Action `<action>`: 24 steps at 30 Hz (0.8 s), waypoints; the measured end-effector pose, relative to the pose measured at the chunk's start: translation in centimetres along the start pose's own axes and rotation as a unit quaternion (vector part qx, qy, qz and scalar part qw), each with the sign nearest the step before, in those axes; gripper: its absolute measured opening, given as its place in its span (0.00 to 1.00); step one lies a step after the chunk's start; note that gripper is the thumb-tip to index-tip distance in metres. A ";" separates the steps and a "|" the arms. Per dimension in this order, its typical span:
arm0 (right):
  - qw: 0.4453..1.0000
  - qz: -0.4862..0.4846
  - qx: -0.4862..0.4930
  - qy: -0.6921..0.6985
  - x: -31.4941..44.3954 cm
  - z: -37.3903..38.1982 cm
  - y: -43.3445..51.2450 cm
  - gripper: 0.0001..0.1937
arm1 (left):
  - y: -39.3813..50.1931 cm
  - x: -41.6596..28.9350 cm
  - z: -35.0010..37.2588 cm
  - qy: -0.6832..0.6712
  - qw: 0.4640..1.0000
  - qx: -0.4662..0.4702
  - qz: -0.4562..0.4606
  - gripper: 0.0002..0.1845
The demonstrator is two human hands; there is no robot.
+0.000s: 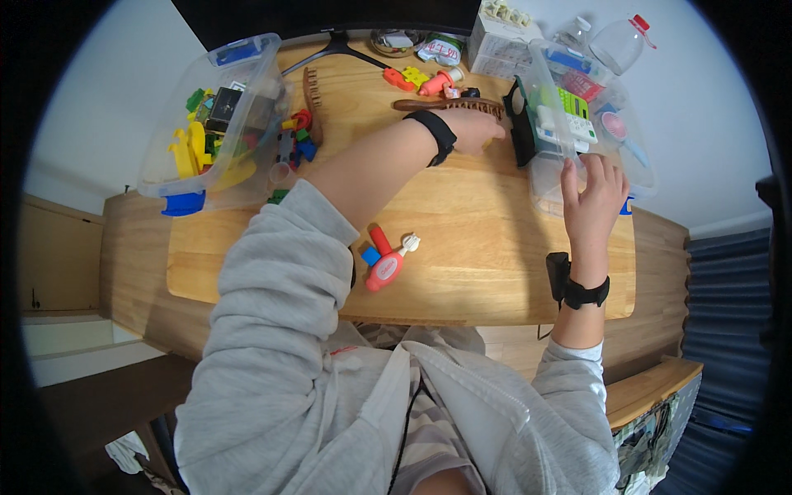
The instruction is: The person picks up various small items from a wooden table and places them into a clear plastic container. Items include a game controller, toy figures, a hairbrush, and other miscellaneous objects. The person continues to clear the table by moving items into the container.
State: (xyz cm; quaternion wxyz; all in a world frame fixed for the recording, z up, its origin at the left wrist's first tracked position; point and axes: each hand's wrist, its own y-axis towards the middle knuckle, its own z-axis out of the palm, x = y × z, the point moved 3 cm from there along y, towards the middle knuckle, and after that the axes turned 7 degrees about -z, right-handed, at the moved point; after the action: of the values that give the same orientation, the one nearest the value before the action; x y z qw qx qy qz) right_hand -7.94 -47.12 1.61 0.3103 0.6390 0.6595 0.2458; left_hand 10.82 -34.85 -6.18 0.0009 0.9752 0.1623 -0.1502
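My left hand (475, 129) reaches over the back right of the table, just below a wooden hairbrush (433, 104). Its fingertips are mostly hidden; a small yellowish spot shows under them, and I cannot tell whether they hold anything. My right hand (594, 192) is at the front rim of the right clear plastic bin (544, 179), fingers raised and thumb apart, nothing visible in it. A dark green case (523, 124) stands tilted against that bin's left side. Nearer me lie a red-pink toy (387, 270), a red cylinder (380, 240) and a blue block (370, 256).
The left clear bin (213, 195) holds toys; blocks and a wooden comb (311, 93) lie beside it. The right bin holds a green-and-white calculator (574, 111) and a pink round brush (614, 125). Behind are a monitor stand (338, 46), white boxes (501, 43) and a clear bottle (619, 46).
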 end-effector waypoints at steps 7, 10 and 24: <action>1.000 -0.005 -0.005 -0.005 0.1 0.1 0.0 0.11 | 0.2 0.4 0.8 -0.006 1.000 -0.006 -0.008 0.23; 1.000 -0.007 -0.005 -0.004 0.1 0.1 0.0 0.11 | 0.0 0.2 1.0 0.007 1.000 -0.013 -0.011 0.21; 1.000 -0.004 -0.014 -0.005 0.2 0.1 0.1 0.10 | 0.1 -0.5 0.9 0.005 0.998 0.015 -0.055 0.19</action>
State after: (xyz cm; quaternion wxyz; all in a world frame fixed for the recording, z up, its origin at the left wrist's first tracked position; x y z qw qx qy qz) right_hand -7.84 -46.95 1.58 0.3233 0.6329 0.6573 0.2506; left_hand 10.12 -35.18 -6.88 -0.0231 0.9654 0.2136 -0.1480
